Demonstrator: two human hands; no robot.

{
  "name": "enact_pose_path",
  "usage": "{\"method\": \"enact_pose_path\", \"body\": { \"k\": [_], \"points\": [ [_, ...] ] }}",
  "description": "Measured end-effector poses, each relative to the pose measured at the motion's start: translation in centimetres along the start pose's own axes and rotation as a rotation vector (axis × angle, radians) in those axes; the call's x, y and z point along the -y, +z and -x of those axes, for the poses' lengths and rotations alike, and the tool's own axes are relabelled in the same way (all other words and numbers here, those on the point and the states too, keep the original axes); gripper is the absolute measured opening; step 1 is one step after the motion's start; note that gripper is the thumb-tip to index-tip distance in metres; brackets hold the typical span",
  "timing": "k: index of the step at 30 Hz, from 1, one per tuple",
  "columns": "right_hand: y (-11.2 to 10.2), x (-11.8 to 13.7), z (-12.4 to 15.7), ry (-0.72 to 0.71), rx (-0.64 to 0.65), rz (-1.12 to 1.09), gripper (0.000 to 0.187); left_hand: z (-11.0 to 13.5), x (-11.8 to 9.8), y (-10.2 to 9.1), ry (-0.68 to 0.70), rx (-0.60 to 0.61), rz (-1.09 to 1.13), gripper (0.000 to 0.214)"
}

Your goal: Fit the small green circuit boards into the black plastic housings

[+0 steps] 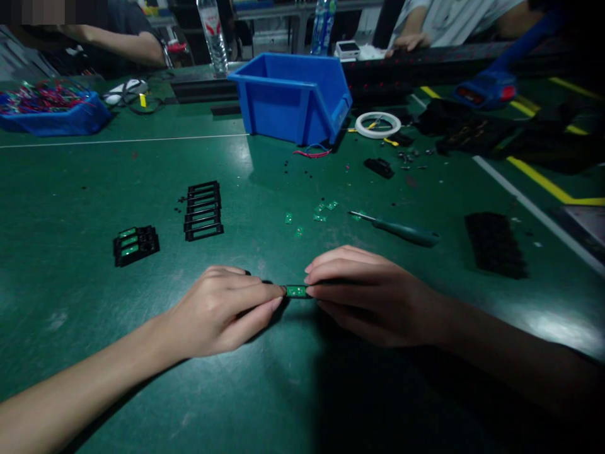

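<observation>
Between my two hands is a small black plastic housing with a green circuit board [296, 291] showing in it. My left hand [227, 309] pinches its left end with thumb and forefinger. At the right end, my right hand [368, 293] grips it with the fingertips, which hide that end. Several loose green circuit boards [320, 218] lie just beyond my hands. A screwdriver [401, 231] with a green handle rests beyond my right hand. On the left sit black housings fitted with green boards [135, 244] and a row of black frames [203, 211].
A blue bin [293, 101] stands at the back, with a white ring [378, 125], loose screws and a black part [379, 167] to its right. A blue tray of wires [47, 110] is at far left. Black parts [495, 244] lie right. Two other people sit across the table.
</observation>
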State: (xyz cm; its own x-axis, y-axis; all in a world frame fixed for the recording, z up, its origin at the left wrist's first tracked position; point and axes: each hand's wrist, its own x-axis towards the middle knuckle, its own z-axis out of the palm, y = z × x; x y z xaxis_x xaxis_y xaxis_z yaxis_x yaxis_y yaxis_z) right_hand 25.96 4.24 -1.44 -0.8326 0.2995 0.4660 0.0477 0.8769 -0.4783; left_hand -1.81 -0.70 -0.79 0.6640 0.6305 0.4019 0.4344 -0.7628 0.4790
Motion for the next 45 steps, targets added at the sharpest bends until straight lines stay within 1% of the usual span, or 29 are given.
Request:
{"method": "enact_pose_path", "body": {
  "k": [5,10,17,26,33,38,45],
  "points": [
    [0.03,-0.04,0.05,-0.005,-0.018,-0.002,0.029,0.14,-0.14,-0.07,-0.022,0.015,0.006,0.020],
    [0.02,0.02,0.22,-0.015,-0.010,-0.006,0.030,0.23,0.02,0.06,-0.005,-0.007,-0.001,0.020],
    [0.05,0.11,0.08,-0.009,-0.018,0.002,0.028,0.08,0.01,0.06,-0.008,0.003,0.015,0.021],
    [-0.07,0.16,-0.01,-0.033,-0.014,0.024,0.022,0.27,0.08,0.14,0.009,-0.036,0.015,0.022],
    [-0.02,0.17,0.03,-0.049,-0.021,0.029,0.022,0.16,0.03,0.07,0.004,-0.026,0.032,0.024],
    [-0.03,0.16,0.03,-0.035,-0.008,0.033,0.021,0.16,0.06,0.06,-0.004,0.006,0.025,0.022],
    [-0.01,0.13,0.07,-0.026,0.002,0.029,0.021,0.07,-0.02,-0.05,0.007,0.012,0.010,0.020]
  ]
}}
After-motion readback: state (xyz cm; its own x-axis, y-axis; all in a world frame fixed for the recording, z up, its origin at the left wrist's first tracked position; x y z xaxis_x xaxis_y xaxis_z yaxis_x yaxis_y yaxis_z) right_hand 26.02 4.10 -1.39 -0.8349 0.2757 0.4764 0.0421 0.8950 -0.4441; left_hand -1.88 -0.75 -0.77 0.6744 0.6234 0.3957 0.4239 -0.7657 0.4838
